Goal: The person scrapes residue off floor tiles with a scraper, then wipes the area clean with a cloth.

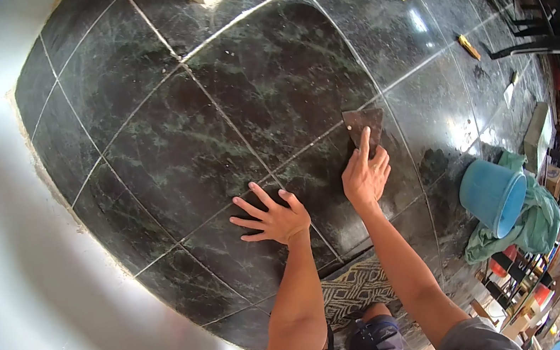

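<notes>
My right hand (367,173) grips a flat scraper (364,119) with a wide, dark blade, the index finger stretched along it. Its blade lies against the dark marbled floor tiles (265,69), over a pale grout line. The scraper's handle is hidden under the palm and curled fingers. To the left, my left hand (275,220) rests flat on the tiles with its fingers spread, holding nothing. Beneath my knee is a patterned mat (356,284).
A blue bucket (476,194) stands at the right beside a crumpled green cloth (543,217). Farther right is a clutter of tools and boxes. A yellow object (468,47) lies near dark chair legs (534,47). The white wall (9,234) borders the floor at left.
</notes>
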Tool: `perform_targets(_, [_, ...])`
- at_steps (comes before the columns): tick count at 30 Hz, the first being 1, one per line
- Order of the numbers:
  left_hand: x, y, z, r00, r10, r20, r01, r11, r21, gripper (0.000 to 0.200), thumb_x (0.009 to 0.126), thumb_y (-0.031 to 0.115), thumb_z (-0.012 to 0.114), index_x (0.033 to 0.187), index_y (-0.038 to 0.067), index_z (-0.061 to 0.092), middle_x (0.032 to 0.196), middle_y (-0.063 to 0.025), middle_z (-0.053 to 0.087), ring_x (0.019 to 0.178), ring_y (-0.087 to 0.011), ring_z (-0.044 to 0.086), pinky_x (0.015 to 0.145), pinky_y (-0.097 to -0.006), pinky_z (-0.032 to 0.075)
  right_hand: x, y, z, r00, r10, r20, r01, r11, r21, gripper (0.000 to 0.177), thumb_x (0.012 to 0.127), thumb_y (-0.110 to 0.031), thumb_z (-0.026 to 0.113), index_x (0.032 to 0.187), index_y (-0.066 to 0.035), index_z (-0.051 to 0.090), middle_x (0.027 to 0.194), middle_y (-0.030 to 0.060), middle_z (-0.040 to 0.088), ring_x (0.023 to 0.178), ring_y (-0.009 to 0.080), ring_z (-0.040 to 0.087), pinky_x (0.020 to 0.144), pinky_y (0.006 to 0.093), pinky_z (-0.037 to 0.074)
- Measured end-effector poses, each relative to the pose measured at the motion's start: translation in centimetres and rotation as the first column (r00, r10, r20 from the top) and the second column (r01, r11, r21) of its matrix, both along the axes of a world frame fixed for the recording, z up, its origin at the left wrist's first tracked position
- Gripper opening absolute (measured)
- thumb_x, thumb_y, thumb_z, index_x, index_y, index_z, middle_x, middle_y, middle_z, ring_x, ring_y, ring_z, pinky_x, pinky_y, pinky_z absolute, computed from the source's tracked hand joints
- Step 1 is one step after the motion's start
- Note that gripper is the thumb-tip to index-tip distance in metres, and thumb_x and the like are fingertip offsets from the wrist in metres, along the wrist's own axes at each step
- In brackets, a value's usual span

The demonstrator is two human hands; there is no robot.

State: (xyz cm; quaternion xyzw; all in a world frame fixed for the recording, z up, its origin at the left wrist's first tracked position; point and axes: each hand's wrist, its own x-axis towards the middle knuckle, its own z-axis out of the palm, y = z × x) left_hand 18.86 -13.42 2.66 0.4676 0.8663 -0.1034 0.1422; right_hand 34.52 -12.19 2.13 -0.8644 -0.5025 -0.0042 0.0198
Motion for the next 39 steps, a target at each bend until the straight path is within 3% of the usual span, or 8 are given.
perform_targets(12, [-0.6, -1.0, -0.9, 0.998, -0.055, 0.031, 0.054, 0.997, 0.055, 0.069, 0.105, 0.052, 0.035, 0.169, 0.025, 0.026, 0.176, -0.0168, 0.000, 0.156, -0.0591, -0.006, 0.111, -0.0867, 0.005, -0.2, 0.2, -0.2, 0.999, -0.041, 0.030, 0.044, 0.995, -0.095, 0.066, 0.105, -0.021, 0.055, 0.166, -0.018, 0.030, 0.130, 0.0215, 0.049, 0.115, 0.0393, 0.052, 0.097, 0.0501, 0.043])
perform_targets(25, [-0.7, -1.1, -0.9, 0.994, -0.028, 0.104, 0.017, 0.994, 0.107, 0.070, 0.100, 0.049, 0.048, 0.166, 0.030, 0.034, 0.176, -0.0177, 0.005, 0.155, -0.0604, -0.004, 0.109, -0.0881, 0.007, 0.1, 0.1, -0.5, 0.999, 0.006, 0.032, -0.004, 0.998, -0.066, 0.063, 0.106, -0.021, 0.053, 0.165, -0.014, 0.032, 0.126, 0.0237, 0.050, 0.112, 0.0400, 0.052, 0.093, 0.0513, 0.044])
perform_targets(32, [-1.2, -1.0, -0.1, 0.988, -0.083, 0.129, 0.071, 0.992, 0.100, 0.074, 0.103, 0.053, 0.047, 0.168, 0.028, 0.026, 0.175, -0.0189, -0.001, 0.154, -0.0623, -0.006, 0.108, -0.0892, 0.009, -0.2, 0.2, -0.4, 0.998, -0.006, 0.063, 0.011, 0.997, -0.077, 0.060, 0.109, -0.024, 0.048, 0.166, -0.016, 0.029, 0.128, 0.0222, 0.050, 0.113, 0.0387, 0.052, 0.095, 0.0503, 0.045])
perform_targets(33, [-1.6, -1.1, 0.6, 0.980, -0.118, 0.160, 0.115, 0.993, 0.026, 0.076, 0.101, 0.055, 0.052, 0.167, 0.025, 0.031, 0.174, -0.0230, 0.004, 0.156, -0.0587, 0.000, 0.111, -0.0858, 0.010, -0.4, 0.3, -0.3, 0.998, -0.007, 0.066, 0.012, 0.997, -0.075, 0.060, 0.109, -0.024, 0.047, 0.166, -0.016, 0.029, 0.128, 0.0223, 0.050, 0.114, 0.0388, 0.052, 0.095, 0.0503, 0.045])
perform_targets(36, [-8.1, -1.8, 1.7, 0.814, -0.452, 0.365, 0.356, 0.885, 0.302, 0.073, 0.099, 0.052, 0.059, 0.163, 0.023, 0.039, 0.173, -0.0206, 0.016, 0.158, -0.0492, 0.010, 0.115, -0.0810, 0.011, -0.2, 0.0, -0.4, 0.996, -0.019, 0.093, 0.026, 0.997, -0.074, 0.060, 0.110, -0.025, 0.046, 0.166, -0.018, 0.028, 0.130, 0.0226, 0.050, 0.115, 0.0389, 0.053, 0.095, 0.0503, 0.045])
perform_targets(37, [-11.2, -1.4, 1.4, 0.794, -0.553, 0.252, 0.472, 0.822, 0.317, 0.071, 0.097, 0.050, 0.063, 0.160, 0.023, 0.045, 0.171, -0.0145, 0.027, 0.158, -0.0404, 0.019, 0.116, -0.0777, 0.013, -0.1, 0.1, -0.6, 0.995, -0.019, 0.096, 0.025, 0.998, -0.065, 0.060, 0.110, -0.025, 0.046, 0.166, -0.019, 0.028, 0.130, 0.0227, 0.050, 0.116, 0.0389, 0.053, 0.095, 0.0503, 0.046])
perform_targets(38, [-14.2, -0.4, 1.6, 0.808, -0.552, 0.206, 0.487, 0.823, 0.293, 0.068, 0.098, 0.048, 0.062, 0.159, 0.023, 0.045, 0.171, -0.0085, 0.030, 0.158, -0.0381, 0.021, 0.115, -0.0777, 0.014, -0.2, 0.1, -0.8, 0.995, -0.019, 0.098, 0.025, 0.998, -0.055, 0.060, 0.110, -0.025, 0.046, 0.166, -0.019, 0.028, 0.131, 0.0228, 0.050, 0.116, 0.0389, 0.053, 0.095, 0.0503, 0.046])
perform_targets(39, [-16.7, 1.2, 2.6, 0.879, -0.430, 0.206, 0.379, 0.892, 0.246, 0.067, 0.100, 0.046, 0.060, 0.160, 0.022, 0.044, 0.171, -0.0099, 0.029, 0.158, -0.0397, 0.021, 0.116, -0.0758, 0.015, -0.4, 0.3, -0.5, 0.994, -0.028, 0.105, 0.036, 0.997, -0.074, 0.059, 0.110, -0.026, 0.046, 0.166, -0.019, 0.028, 0.130, 0.0225, 0.050, 0.116, 0.0383, 0.054, 0.095, 0.0499, 0.046])
